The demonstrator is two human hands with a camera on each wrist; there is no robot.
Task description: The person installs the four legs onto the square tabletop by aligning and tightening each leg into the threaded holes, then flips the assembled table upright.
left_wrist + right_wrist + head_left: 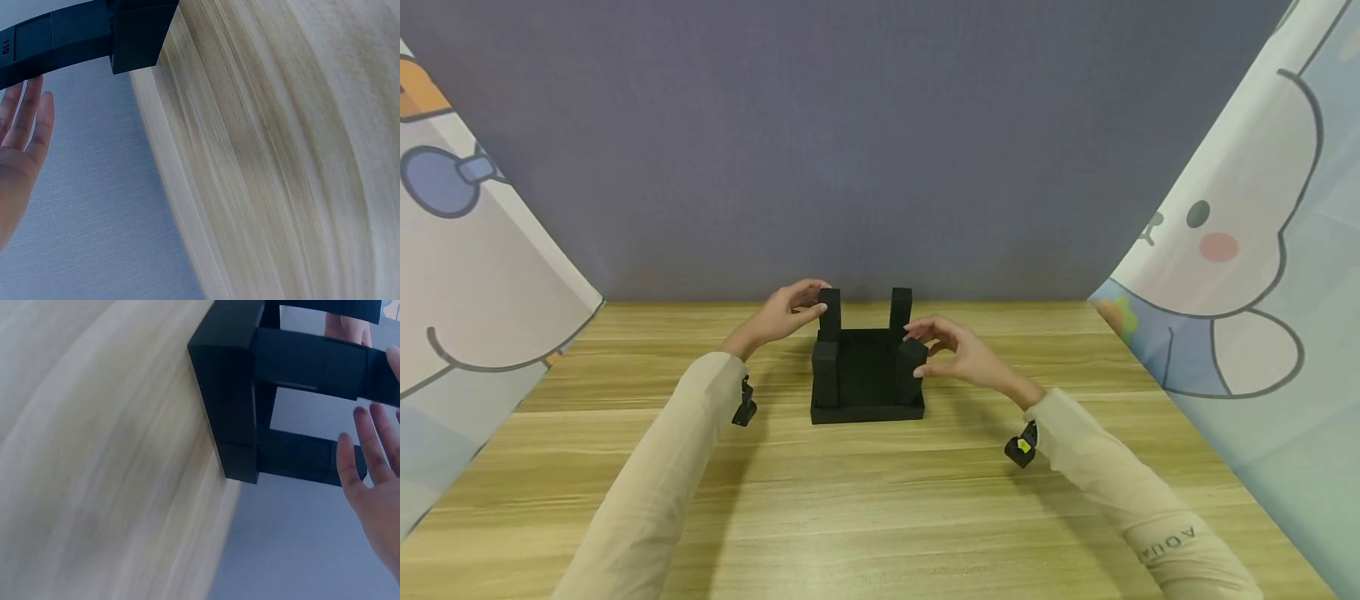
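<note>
A black square base (868, 413) with several upright black posts lies on the table, like a small table upside down. My left hand (786, 312) is at the top of the far left post (830, 317), thumb on the near side and fingers behind. In the left wrist view, fingertips meet a black post (69, 37) marked 119. My right hand (958, 354) holds the upper end of the near right post (910, 371) between thumb and fingers. The right wrist view shows other fingers (375, 447) extended beside a post (294, 453). The left thumb is hidden in the left wrist view.
The wooden table (865, 500) meets a grey-blue fabric panel (865, 150) behind the base. Cartoon-printed panels (1225, 208) slope at both sides. Black wrist cameras (1021, 446) hang below the cuffs.
</note>
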